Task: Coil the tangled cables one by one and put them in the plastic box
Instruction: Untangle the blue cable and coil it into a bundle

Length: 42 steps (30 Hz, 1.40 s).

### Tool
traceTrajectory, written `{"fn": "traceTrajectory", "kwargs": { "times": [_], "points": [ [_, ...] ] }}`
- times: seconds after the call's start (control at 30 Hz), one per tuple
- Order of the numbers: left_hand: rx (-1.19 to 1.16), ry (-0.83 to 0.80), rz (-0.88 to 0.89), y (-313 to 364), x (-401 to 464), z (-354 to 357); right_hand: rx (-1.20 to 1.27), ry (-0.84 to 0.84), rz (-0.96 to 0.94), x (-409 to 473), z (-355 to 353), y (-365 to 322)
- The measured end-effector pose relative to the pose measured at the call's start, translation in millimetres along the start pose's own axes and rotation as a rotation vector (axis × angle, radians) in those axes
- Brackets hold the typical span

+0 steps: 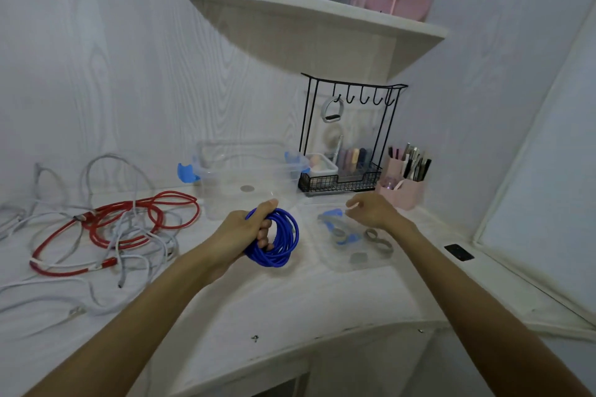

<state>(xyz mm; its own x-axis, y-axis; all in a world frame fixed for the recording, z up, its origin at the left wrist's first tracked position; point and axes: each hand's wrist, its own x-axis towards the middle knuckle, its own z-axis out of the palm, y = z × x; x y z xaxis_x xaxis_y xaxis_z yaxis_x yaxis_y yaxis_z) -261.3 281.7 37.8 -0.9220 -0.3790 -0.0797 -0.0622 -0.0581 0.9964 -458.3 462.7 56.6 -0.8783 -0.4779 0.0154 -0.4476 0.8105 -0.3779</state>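
Note:
My left hand [245,229] grips a coiled blue cable [280,242] just above the white desk, in front of the clear plastic box [209,196] with blue clips. My right hand [371,209] hovers over the box's clear lid [374,259], its fingers loosely curled and holding nothing. To the left lies a tangle of a red cable [129,219] and white cables [96,267].
Several grey rings [380,242] lie on the lid. A black wire rack [345,155] and a pink pen holder [403,184] stand behind it. A curved shelf [316,29] overhangs the desk. The desk's front edge [322,342] curves near me.

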Motion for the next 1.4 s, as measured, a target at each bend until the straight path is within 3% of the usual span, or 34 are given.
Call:
{"fn": "traceTrajectory", "kwargs": {
  "times": [0.2, 0.43, 0.57, 0.7, 0.83, 1.03, 1.27, 1.33, 1.4],
  "points": [
    [0.003, 0.061, -0.039, -5.3, 7.3, 13.7, -0.103, -0.197, 0.028, -19.9, 7.7, -15.6],
    [0.028, 0.051, -0.038, -6.2, 8.8, 19.1, -0.014, -0.027, -0.090, -22.5, 13.2, -21.4],
    [0.090, 0.115, -0.033, -5.1, 14.6, 17.5, 0.025, 0.189, -0.255, -32.9, 3.1, -21.1],
    [0.195, 0.127, -0.014, -0.5, 19.4, 20.5, 0.257, 0.288, -0.386, -46.7, 1.3, -39.5],
    [0.264, 0.156, 0.026, 5.7, 20.8, 21.4, 0.612, 0.227, -0.330, -56.4, 5.3, -61.1],
    [0.296, 0.124, 0.039, 6.7, 18.1, 17.0, 0.777, 0.266, -0.289, -60.2, 19.4, -79.0],
    [0.221, 0.066, 0.050, 11.6, 16.7, 4.7, 0.706, 0.066, -0.258, -58.6, 14.1, -76.3],
    [0.212, 0.031, 0.049, 14.1, 16.9, 3.2, 0.701, 0.055, -0.272, -58.2, 7.1, -73.4],
    [0.247, 0.017, 0.065, 16.2, 16.8, 2.2, 0.540, 0.107, -0.320, -58.2, 1.2, -71.3]
  ]
}}
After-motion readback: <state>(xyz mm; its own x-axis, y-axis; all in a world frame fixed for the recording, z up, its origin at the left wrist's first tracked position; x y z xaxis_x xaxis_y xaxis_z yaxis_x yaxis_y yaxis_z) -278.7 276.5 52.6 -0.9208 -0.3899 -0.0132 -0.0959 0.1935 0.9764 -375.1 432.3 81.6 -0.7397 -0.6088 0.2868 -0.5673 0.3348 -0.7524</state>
